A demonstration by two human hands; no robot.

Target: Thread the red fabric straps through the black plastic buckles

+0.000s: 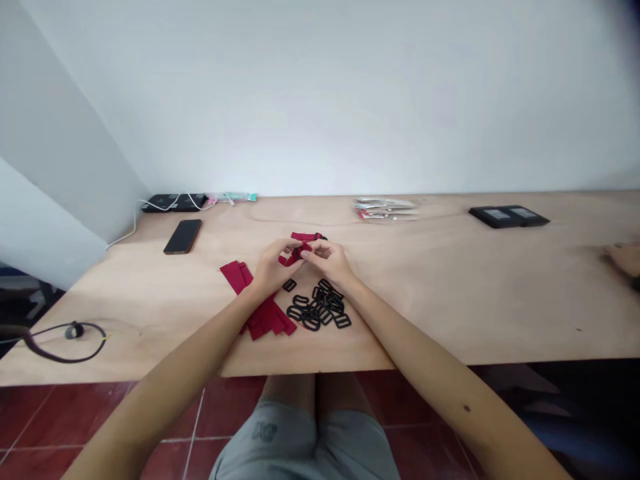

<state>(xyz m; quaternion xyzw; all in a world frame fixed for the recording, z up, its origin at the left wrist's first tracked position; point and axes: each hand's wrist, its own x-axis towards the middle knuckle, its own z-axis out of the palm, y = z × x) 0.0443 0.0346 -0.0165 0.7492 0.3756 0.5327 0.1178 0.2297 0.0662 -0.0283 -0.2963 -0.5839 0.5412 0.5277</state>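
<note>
Between my hands is a red fabric strap (pixel 305 247) with a dark piece on it, perhaps a buckle, mostly hidden by the fingers. My left hand (pixel 274 263) pinches its left side, and my right hand (pixel 331 261) grips it from the right. Just behind them lies another red strap (pixel 306 237) with a black piece at its end. A pile of black strap buckles (pixel 325 308), sliders and rings, sits below my hands, with one single slider (pixel 289 285) apart. Several red straps (pixel 267 319) are spread under and beside my left forearm.
On the wooden table (pixel 450 287) are a phone (pixel 183 237), a black device with a white cable (pixel 173 203), a stack of packets (pixel 385 209) and a black case (pixel 509 216). A black cable loop (pixel 67 341) is at left; another person's hand (pixel 623 259) at right.
</note>
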